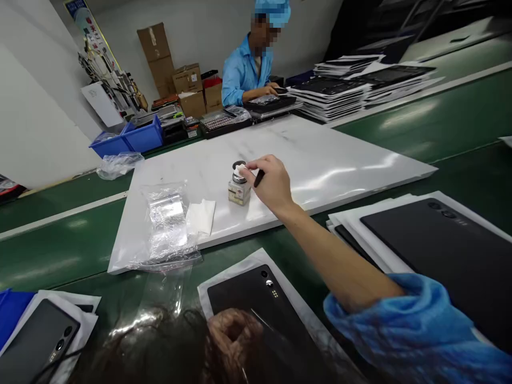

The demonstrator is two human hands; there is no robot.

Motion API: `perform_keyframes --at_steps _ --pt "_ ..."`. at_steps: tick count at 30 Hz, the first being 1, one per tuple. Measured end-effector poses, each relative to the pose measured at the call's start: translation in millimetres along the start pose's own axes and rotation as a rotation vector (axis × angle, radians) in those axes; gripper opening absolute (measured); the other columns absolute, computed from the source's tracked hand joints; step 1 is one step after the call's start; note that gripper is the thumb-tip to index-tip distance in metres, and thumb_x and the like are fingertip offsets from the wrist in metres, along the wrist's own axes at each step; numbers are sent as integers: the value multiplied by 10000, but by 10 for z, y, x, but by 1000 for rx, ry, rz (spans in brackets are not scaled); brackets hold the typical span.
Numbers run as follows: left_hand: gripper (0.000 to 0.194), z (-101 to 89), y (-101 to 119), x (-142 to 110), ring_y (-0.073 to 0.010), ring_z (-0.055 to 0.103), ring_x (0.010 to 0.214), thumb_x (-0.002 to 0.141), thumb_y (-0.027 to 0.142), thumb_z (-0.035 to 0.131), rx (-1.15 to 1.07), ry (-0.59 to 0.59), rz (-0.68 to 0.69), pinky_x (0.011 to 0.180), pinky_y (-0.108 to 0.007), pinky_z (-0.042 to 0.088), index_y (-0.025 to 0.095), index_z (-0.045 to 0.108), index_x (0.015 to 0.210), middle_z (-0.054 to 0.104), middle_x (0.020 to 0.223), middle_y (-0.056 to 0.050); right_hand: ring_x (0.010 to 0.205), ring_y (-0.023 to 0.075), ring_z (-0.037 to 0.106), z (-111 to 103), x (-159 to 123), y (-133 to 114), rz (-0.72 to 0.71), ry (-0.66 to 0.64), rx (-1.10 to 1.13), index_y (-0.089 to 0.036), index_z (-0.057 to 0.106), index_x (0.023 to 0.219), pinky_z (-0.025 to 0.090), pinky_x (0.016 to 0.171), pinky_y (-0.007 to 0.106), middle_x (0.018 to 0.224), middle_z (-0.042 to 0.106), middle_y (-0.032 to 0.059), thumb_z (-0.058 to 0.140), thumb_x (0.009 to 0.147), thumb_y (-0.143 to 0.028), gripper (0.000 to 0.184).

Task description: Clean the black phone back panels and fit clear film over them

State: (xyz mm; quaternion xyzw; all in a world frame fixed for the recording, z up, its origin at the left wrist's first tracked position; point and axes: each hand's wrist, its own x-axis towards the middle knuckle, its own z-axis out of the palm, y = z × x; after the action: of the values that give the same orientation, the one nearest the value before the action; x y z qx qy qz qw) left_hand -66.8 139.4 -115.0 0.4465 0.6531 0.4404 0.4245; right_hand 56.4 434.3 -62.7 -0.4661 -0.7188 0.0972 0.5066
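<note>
My right hand (272, 181) reaches forward, its fingertips pinching a small white wad of wipe (240, 170) at the mouth of a small glass bottle (239, 193). The bottle has a metal neck, and its dark lid is tipped up. A short black handle (259, 178) sticks out of the same hand; its other end is hidden. My left hand (234, 333) is closed, fingers curled, over a black tablet back panel (256, 290) with camera holes. Whatever those fingers hold is unclear, as hair and glare blur the area. The panel lies on white sheeting.
The bottle stands on a white board (304, 165), beside a folded white cloth (201, 217) and a clear plastic bag (168, 221). More panels are at right (452, 256) and lower left (40, 341). A co-worker (248, 69) sits beyond, near stacked panels (332, 93) and blue bins (140, 136).
</note>
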Motion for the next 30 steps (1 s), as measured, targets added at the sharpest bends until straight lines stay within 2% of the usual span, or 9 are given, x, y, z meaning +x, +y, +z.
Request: perform_keyframes --at_steps 3,6,8,10,12,15,19,24,30 --pt "89 9 10 56 -275 699 559 582 371 704 -99 60 66 483 -306 557 309 701 518 736 549 18 1037 338 722 48 157 -19 17 -75 -58 -246 869 921 632 890 483 1012 780 105 799 1025 -314 142" --pt "112 17 5 56 -255 694 558 598 360 696 -184 133 75 519 -303 561 264 694 542 736 564 13 1078 346 745 -167 -2 -100 -43 -54 18 -250 891 1027 657 955 521 1064 806 124 744 1096 -439 249" --pt "117 16 2 39 -241 691 570 604 341 706 -214 157 63 529 -291 558 230 690 571 737 587 8 1115 326 764 -415 -297 -216 -83 -8 162 -271 893 1116 671 1027 527 1142 824 126 682 1152 -559 359" --pt "130 12 4 24 -226 687 575 603 337 715 -227 176 57 531 -273 554 212 689 581 734 594 8 1035 272 780 -689 -703 -353 -5 -34 358 -285 886 1153 695 974 471 1175 835 108 591 1197 -655 475" --pt "126 13 10 16 -208 681 579 606 329 718 -224 190 62 532 -248 547 208 692 582 732 595 14 822 217 768 -934 -1145 -450 108 -199 582 -297 881 1082 702 758 387 1064 821 74 530 1195 -738 575" --pt "95 21 22 6 -182 677 583 615 301 723 -202 191 79 536 -212 536 213 698 590 733 592 25 673 184 751 -1163 -1702 -432 281 -469 782 -280 842 893 694 639 340 967 785 50 667 1141 -718 533" --pt "70 9 42 -18 -184 684 630 644 270 712 -165 150 93 536 -199 530 209 702 612 741 630 16 695 196 775 -1238 -2077 -230 442 -638 826 -252 793 789 685 633 320 943 815 65 963 953 -603 423" --pt "72 -27 47 -38 -175 660 560 662 270 698 -126 123 91 371 -174 445 206 698 630 739 670 -2 625 174 744 -1234 -2189 -138 658 -661 909 -239 798 810 674 604 320 913 819 54 1023 876 -524 369" --pt "85 -8 44 -44 -149 611 456 683 279 679 -124 106 98 349 -193 410 208 682 636 733 677 -21 655 168 747 -1237 -2189 -226 738 -678 910 -244 814 783 653 635 300 860 820 32 1068 800 -452 328"
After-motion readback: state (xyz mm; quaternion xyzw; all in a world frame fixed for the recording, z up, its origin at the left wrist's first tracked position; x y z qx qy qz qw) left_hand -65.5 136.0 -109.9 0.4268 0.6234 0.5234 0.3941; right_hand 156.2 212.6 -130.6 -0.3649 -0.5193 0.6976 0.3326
